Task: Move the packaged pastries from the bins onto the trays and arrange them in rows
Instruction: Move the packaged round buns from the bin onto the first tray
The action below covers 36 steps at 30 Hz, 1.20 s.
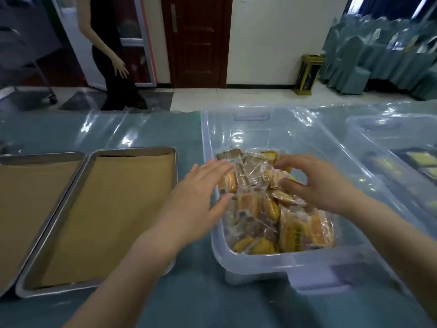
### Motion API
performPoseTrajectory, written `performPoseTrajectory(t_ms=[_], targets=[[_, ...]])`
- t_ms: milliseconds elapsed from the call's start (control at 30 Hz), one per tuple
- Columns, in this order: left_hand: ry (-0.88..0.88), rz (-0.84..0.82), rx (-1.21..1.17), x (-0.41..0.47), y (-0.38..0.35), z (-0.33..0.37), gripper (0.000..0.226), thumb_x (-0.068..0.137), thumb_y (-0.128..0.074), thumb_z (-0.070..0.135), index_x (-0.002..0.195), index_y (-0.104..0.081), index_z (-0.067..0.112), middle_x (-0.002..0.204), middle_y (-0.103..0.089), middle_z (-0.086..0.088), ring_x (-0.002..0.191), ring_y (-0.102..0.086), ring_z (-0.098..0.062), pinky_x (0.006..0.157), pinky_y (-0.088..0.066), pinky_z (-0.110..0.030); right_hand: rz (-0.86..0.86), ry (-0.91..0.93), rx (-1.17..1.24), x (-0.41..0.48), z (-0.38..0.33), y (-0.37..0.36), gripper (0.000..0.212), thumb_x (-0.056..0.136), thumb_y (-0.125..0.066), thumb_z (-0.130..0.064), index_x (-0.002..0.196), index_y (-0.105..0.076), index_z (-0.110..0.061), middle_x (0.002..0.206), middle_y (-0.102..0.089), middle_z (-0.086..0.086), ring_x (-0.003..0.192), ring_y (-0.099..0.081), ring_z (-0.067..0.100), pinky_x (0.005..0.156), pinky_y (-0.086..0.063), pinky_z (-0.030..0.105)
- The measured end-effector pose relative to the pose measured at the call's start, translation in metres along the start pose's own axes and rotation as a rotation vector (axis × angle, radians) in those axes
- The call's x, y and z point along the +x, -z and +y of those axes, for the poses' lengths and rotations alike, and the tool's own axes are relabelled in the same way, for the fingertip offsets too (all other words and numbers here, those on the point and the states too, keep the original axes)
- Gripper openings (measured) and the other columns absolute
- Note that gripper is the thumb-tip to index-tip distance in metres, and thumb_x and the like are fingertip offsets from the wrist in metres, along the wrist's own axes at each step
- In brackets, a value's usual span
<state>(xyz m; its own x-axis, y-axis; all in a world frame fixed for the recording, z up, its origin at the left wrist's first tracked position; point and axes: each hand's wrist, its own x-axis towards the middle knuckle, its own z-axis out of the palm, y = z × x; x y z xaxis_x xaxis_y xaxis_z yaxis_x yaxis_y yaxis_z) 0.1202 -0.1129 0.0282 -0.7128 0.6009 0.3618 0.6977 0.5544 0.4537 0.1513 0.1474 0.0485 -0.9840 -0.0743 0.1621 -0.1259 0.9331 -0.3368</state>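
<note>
Pastries (272, 209) heaped in bin (236, 256), beneath both spread hands.

Even, soft indoor light. White glare streaks the clear plastic sheet (113, 129) on the counter (194, 299) at upper centre. Both hands are motion-blurred, the background is soft, and frame edges bow with wide-angle distortion.

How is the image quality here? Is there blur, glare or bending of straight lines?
In the head view, both the left hand and the right hand are smeared by motion blur over the clear bin; white glare streaks lie on the plastic table cover; the wide-angle lens bows the tray edges and the table; the far background is soft.
</note>
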Motion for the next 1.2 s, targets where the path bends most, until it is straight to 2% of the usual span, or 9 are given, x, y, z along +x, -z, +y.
performPoseTrajectory(t_ms=[100, 300, 467, 533, 700, 767, 967, 1067, 1200], targets=[[0.065, -0.112, -0.014, 0.02, -0.024, 0.016, 0.062, 0.091, -0.045, 0.048, 0.146, -0.015, 0.04, 0.147, -0.011, 0.027, 0.121, 0.007, 0.021, 0.104, 0.01, -0.012, -0.226, -0.043, -0.057, 0.012, 0.037, 0.0, 0.049, 0.086, -0.064, -0.04, 0.132, -0.049, -0.031, 0.137, -0.05, -0.009, 0.122, -0.048, 0.012, 0.094, -0.035, 0.023], [0.149, -0.207, 0.212, 0.031, -0.043, 0.014, 0.082, 0.086, -0.043, 0.06, 0.149, 0.002, 0.033, 0.157, 0.003, 0.01, 0.141, 0.007, -0.005, 0.107, 0.015, -0.025, -0.541, -0.146, -0.207, 0.049, 0.087, -0.032, 0.093, 0.078, -0.07, -0.051, 0.15, -0.017, -0.024, 0.152, -0.034, 0.005, 0.133, -0.039, 0.026, 0.107, -0.034, 0.038], [0.161, -0.199, 0.259, 0.029, -0.044, 0.015, 0.079, 0.087, -0.043, 0.058, 0.149, -0.001, 0.033, 0.157, 0.001, 0.009, 0.142, 0.005, -0.006, 0.108, 0.014, -0.026, -0.716, -0.161, -0.261, 0.077, 0.096, -0.069, 0.127, 0.061, -0.077, -0.059, 0.148, 0.013, -0.038, 0.159, 0.005, 0.009, 0.145, 0.005, 0.031, 0.114, -0.014, 0.052], [0.176, -0.207, 0.275, 0.028, -0.044, 0.015, 0.078, 0.087, -0.043, 0.057, 0.149, -0.002, 0.033, 0.157, 0.001, 0.01, 0.142, 0.004, -0.006, 0.108, 0.014, -0.027, -0.736, -0.169, -0.309, 0.078, 0.1, -0.083, 0.121, 0.067, -0.078, -0.052, 0.149, 0.01, -0.038, 0.158, 0.009, 0.013, 0.145, -0.005, 0.035, 0.114, -0.022, 0.05], [0.184, -0.235, 0.301, 0.028, -0.042, 0.018, 0.075, 0.088, -0.045, 0.055, 0.149, -0.006, 0.032, 0.157, -0.004, 0.008, 0.143, 0.0, -0.008, 0.108, 0.014, -0.027, -0.663, -0.089, -0.379, 0.076, 0.102, -0.087, 0.084, 0.075, -0.075, -0.038, 0.145, -0.031, -0.025, 0.14, -0.035, 0.011, 0.118, -0.046, 0.03, 0.097, -0.045, 0.039], [0.179, -0.246, 0.318, 0.029, -0.042, 0.02, 0.074, 0.088, -0.045, 0.054, 0.149, -0.008, 0.032, 0.157, -0.007, 0.007, 0.143, -0.002, -0.009, 0.108, 0.014, -0.027, -0.646, -0.049, -0.439, 0.077, 0.098, -0.084, 0.067, 0.077, -0.07, -0.031, 0.137, -0.042, -0.023, 0.127, -0.045, 0.007, 0.103, -0.052, 0.025, 0.086, -0.051, 0.037], [0.156, -0.316, 0.44, 0.039, -0.042, 0.023, 0.066, 0.089, -0.048, 0.05, 0.146, -0.024, 0.026, 0.153, -0.025, 0.002, 0.142, -0.015, -0.016, 0.108, 0.009, -0.03, -0.591, 0.038, -0.523, 0.079, 0.101, -0.075, 0.045, 0.074, -0.061, -0.025, 0.118, -0.056, -0.026, 0.107, -0.057, 0.001, 0.093, -0.056, 0.023, 0.07, -0.053, 0.035], [0.173, -0.387, 0.436, 0.068, -0.049, 0.029, 0.055, 0.087, -0.054, 0.045, 0.134, -0.041, 0.021, 0.135, -0.049, -0.003, 0.129, -0.039, -0.024, 0.114, -0.012, -0.041, -0.527, 0.032, -0.56, 0.084, 0.101, -0.07, 0.034, 0.073, -0.065, -0.032, 0.106, -0.059, -0.025, 0.097, -0.059, -0.002, 0.082, -0.056, 0.021, 0.051, -0.041, 0.027], [0.168, -0.567, 0.513, 0.124, -0.084, 0.034, 0.052, 0.081, -0.065, 0.04, 0.126, -0.049, 0.018, 0.116, -0.06, -0.005, 0.102, -0.056, -0.025, 0.087, -0.048, -0.041, -0.476, 0.043, -0.575, 0.089, 0.103, -0.065, 0.031, 0.074, -0.065, -0.034, 0.103, -0.059, -0.025, 0.101, -0.058, -0.002, 0.087, -0.055, 0.021, 0.055, -0.04, 0.028]])
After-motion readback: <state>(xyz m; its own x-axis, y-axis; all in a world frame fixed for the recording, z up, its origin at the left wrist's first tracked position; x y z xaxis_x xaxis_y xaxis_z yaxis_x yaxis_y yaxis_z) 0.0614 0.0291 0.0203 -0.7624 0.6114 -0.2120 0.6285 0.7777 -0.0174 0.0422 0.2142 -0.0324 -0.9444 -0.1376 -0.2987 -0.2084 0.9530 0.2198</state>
